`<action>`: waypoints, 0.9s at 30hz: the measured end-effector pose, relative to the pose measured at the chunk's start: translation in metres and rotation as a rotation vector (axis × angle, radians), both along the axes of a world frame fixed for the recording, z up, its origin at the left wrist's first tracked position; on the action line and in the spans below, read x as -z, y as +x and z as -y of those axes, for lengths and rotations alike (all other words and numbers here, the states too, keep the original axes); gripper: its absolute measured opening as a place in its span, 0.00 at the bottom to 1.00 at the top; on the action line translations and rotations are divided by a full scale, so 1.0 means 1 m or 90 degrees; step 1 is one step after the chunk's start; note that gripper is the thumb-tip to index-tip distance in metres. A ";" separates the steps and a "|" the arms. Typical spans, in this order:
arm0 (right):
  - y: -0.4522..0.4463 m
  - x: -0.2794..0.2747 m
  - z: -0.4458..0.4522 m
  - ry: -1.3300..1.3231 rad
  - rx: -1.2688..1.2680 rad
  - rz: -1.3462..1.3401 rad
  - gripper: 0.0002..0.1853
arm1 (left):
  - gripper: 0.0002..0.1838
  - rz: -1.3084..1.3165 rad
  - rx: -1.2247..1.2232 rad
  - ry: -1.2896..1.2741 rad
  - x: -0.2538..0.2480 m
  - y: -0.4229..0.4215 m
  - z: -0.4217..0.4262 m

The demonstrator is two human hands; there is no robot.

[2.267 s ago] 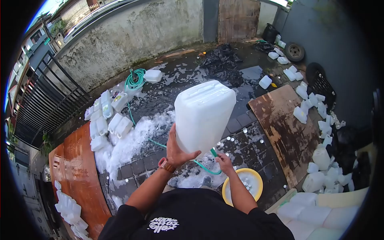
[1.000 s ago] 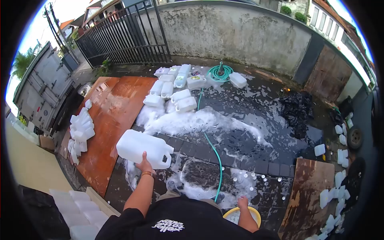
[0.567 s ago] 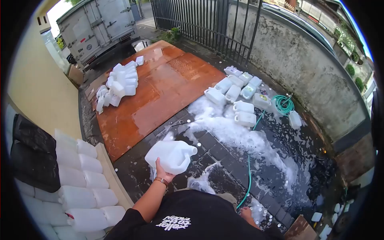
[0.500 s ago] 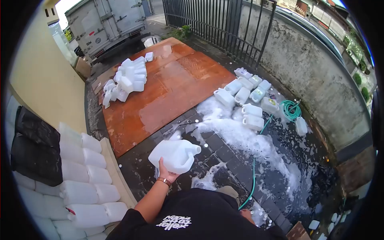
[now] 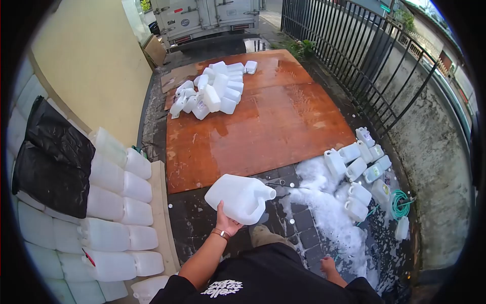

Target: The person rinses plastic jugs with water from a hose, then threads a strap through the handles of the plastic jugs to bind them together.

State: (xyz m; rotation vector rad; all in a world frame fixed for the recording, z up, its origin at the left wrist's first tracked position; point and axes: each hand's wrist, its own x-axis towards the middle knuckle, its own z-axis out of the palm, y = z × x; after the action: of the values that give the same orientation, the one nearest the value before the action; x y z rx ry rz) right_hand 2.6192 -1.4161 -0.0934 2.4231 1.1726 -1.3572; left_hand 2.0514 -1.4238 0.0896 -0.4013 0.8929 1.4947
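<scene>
jug: white translucent plastic [image 5: 238, 197], boxy with rounded corners, moulded handle, short round neck pointing right; held up over dark paving [image 5: 195, 223], in front of the body
left hand: wrapped on the jug's near side [image 5: 228, 222], thumb up against the wall, fingers mostly hidden beneath
right hand: low at the person's side [image 5: 328, 264], nothing visible in it, can't tell if fingers are curled or spread
board: wet, reddish-brown, smooth sheets [image 5: 263, 137], heap of white jugs [image 5: 218, 88] on top
foam: white, frothy patch [image 5: 334, 223] beside more jugs [image 5: 359, 195]
hose: green, coiled [image 5: 400, 205]
black plastic: wrinkled, shiny [image 5: 55, 157], over stacked containers [image 5: 105, 234]
</scene>
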 end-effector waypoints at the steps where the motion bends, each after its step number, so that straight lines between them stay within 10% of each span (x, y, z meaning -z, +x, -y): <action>1: -0.003 0.045 -0.033 0.078 -0.055 -0.022 0.18 | 0.48 -0.002 0.008 -0.003 0.004 -0.021 -0.017; 6: -0.132 0.077 -0.209 0.207 -0.266 -0.085 0.19 | 0.46 -0.013 0.003 0.010 0.024 -0.127 -0.120; 16: -0.414 -0.079 -0.459 0.221 -0.208 -0.259 0.21 | 0.38 -0.080 -0.099 -0.037 0.101 -0.376 -0.277; 20: -0.413 -0.043 -0.494 0.179 -0.095 -0.150 0.23 | 0.40 -0.065 -0.128 -0.057 0.096 -0.474 -0.359; 25: -0.389 -0.003 -0.448 0.099 0.080 0.034 0.21 | 0.46 -0.190 -0.055 -0.567 0.117 -0.613 -0.451; 27: -0.399 0.003 -0.421 0.074 0.107 0.058 0.20 | 0.36 -0.373 -0.024 -0.426 0.208 -0.694 -0.464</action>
State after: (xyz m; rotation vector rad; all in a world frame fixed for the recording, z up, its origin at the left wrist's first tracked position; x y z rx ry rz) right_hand 2.2198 -0.9951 -0.0965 2.6890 1.0753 -1.2369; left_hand 1.3571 -0.9602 -0.1185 -0.4666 1.8757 1.3309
